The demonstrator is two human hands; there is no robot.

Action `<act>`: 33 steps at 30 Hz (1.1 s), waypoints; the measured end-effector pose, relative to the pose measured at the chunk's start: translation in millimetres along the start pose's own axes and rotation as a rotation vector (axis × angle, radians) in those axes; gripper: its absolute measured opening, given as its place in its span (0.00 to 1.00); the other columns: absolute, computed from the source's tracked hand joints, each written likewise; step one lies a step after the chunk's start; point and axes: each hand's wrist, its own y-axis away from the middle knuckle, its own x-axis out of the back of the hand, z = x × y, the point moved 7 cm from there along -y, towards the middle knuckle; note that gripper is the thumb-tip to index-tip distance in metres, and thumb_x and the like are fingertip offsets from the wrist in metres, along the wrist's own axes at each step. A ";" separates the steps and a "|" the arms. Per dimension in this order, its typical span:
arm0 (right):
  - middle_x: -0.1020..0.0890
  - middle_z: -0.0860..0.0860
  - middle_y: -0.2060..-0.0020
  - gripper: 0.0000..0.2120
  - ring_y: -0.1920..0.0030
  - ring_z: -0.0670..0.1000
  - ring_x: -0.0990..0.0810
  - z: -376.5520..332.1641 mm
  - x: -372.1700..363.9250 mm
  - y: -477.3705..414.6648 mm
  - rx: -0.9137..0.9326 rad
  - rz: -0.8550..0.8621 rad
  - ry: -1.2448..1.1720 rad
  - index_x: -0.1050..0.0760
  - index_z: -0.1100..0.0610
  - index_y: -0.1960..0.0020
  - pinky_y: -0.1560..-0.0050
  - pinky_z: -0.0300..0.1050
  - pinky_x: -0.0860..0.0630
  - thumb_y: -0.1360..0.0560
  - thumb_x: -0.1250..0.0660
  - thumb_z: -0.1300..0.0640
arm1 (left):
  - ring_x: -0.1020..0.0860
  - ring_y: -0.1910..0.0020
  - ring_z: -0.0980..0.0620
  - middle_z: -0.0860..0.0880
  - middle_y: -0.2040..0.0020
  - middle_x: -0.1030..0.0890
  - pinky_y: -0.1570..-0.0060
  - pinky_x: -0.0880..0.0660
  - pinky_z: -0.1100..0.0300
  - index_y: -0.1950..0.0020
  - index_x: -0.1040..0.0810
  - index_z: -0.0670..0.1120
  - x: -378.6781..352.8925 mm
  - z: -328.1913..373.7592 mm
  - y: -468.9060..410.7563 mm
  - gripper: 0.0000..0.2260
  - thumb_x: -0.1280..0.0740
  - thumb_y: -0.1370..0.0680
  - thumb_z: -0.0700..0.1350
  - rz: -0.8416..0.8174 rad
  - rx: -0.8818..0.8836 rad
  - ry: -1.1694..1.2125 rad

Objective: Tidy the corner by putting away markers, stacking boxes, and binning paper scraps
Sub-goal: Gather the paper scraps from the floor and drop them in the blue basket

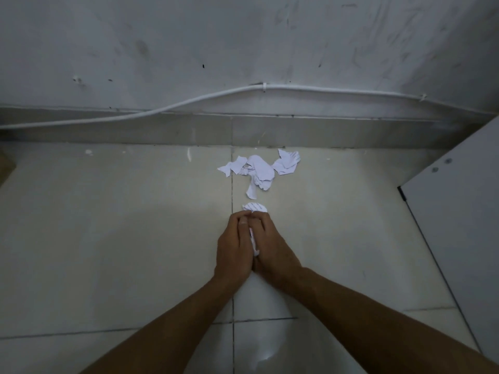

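Observation:
My left hand (234, 248) and my right hand (272, 249) are pressed together over the tiled floor, cupped around white paper scraps (253, 242) that show in the gap between my palms. One scrap (255, 207) sticks out just beyond my fingertips. A loose pile of torn white paper (260, 170) lies farther ahead on the floor, close to the base of the wall. No markers, boxes or bin are in view.
A scuffed white wall (243, 49) with a white cable (189, 102) clipped along it stands ahead. A white panel (459, 225) leans in at the right. A brown edge (6, 168) shows at the far left.

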 end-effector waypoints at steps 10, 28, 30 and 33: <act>0.25 0.60 0.43 0.21 0.44 0.51 0.24 -82.3 10.7 -59.4 0.161 0.083 -0.213 0.27 0.65 0.37 0.41 0.40 0.26 0.29 0.40 0.66 | 0.20 0.59 0.48 0.48 0.66 0.18 0.51 0.24 0.55 0.65 0.21 0.47 73.1 30.9 -33.4 0.20 0.41 0.17 0.50 0.178 0.294 0.400; 0.25 0.55 0.44 0.19 0.49 0.52 0.23 -376.1 -68.3 -120.2 0.717 -0.107 -0.313 0.25 0.60 0.39 0.51 0.50 0.23 0.30 0.38 0.62 | 0.22 0.56 0.47 0.45 0.57 0.20 0.56 0.27 0.56 0.60 0.22 0.45 369.2 99.8 33.1 0.11 0.38 0.21 0.47 0.742 0.143 0.719; 0.26 0.54 0.44 0.20 0.50 0.52 0.23 -410.3 -83.2 -117.2 0.793 -0.138 -0.319 0.26 0.59 0.38 0.52 0.50 0.23 0.30 0.36 0.62 | 0.21 0.57 0.48 0.47 0.57 0.19 0.56 0.26 0.58 0.60 0.21 0.47 401.0 101.3 51.8 0.11 0.38 0.21 0.48 0.824 0.124 0.747; 0.26 0.54 0.44 0.20 0.51 0.48 0.24 -458.9 -99.2 -104.5 0.887 -0.162 -0.356 0.26 0.60 0.38 0.54 0.44 0.26 0.30 0.35 0.65 | 0.24 0.65 0.51 0.47 0.64 0.23 0.65 0.29 0.59 0.66 0.25 0.47 441.0 104.8 79.9 0.15 0.40 0.21 0.49 0.876 0.095 0.776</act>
